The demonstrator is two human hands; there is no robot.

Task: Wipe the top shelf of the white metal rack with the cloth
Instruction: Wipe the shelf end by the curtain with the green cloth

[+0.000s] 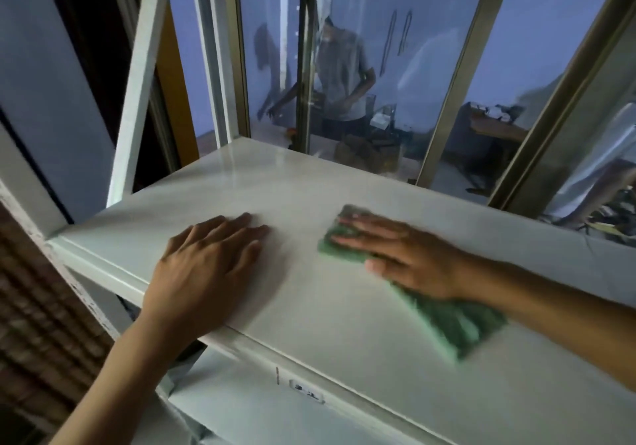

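— What's around the top shelf (309,183)?
— A window (361,66) behind it. Left hand (203,265) lies flat, fingers straight, holding nothing; right hand (406,258) presses the green cloth (454,324) flat on the shelf.
— Any writing?
— A small front-edge label (307,388), unreadable.

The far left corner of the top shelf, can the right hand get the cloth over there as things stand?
Probably yes. The right hand presses the green cloth flat on the top shelf, and bare shelf leads to that corner; only the left hand rests nearby.
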